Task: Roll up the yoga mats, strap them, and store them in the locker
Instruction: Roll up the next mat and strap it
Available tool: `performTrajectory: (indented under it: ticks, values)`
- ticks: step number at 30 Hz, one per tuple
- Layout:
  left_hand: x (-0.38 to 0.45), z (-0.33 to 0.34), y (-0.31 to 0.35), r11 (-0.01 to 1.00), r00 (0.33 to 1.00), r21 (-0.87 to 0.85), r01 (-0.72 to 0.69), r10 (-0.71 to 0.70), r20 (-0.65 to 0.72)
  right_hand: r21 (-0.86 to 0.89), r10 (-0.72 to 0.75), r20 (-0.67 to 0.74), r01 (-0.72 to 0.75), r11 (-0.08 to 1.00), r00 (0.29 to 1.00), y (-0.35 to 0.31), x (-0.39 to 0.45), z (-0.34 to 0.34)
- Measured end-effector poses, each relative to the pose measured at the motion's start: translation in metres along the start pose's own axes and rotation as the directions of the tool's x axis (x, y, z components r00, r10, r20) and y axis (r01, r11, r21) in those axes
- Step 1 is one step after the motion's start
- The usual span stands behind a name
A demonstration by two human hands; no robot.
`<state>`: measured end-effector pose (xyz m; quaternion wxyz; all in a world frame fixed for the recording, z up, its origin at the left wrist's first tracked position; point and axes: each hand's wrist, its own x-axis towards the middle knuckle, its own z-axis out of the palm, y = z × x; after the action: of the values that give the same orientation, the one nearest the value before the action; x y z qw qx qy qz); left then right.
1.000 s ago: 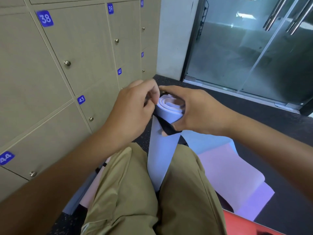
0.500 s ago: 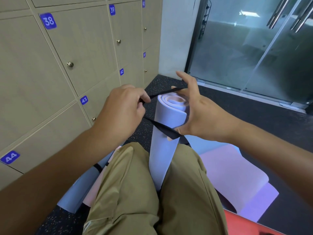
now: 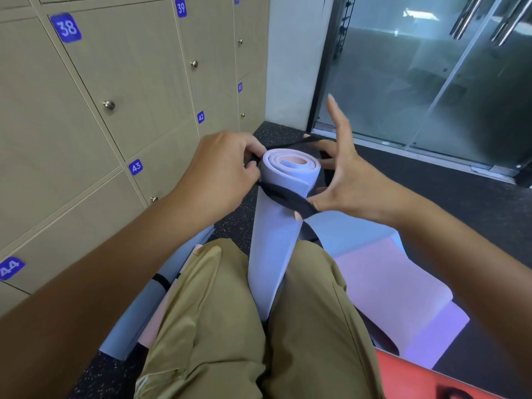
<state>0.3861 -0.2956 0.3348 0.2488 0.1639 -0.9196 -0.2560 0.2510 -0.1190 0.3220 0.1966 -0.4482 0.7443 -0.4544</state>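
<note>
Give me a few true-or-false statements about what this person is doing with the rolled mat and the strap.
1. The rolled mat stands upright between the person's knees. True.
2. The black strap lies untouched on the floor. False: it wraps the roll near its top, and both hands hold it.
3. The left hand pinches the strap beside the roll's top. True.
4. Locker 43 stands open. False: its door is closed.
5. The right hand has every finger curled into a fist. False: one finger points straight up.
</note>
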Motion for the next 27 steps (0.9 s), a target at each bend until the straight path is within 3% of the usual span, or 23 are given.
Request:
performTrajectory:
  ticks: [9, 24, 27]
  values:
    - [-0.021, 0.016, -0.021, 0.998, 0.991, -0.046, 0.053, -0.047, 0.124, 0.090, 0.041, 0.054, -0.046, 0.995, 0.998, 0.038, -0.017, 0.030]
    - [-0.068, 0.081, -0.075, 0.986, 0.988, -0.112, 0.119, -0.106, 0.116, 0.098, 0.132, 0.062, -0.137, 0.986, 0.989, 0.085, -0.039, 0.081]
    - [-0.070, 0.086, -0.081, 0.967, 0.984, -0.208, 0.148, -0.123, 0.132, 0.111, 0.120, 0.052, -0.125, 0.986, 0.991, 0.084, -0.041, 0.083]
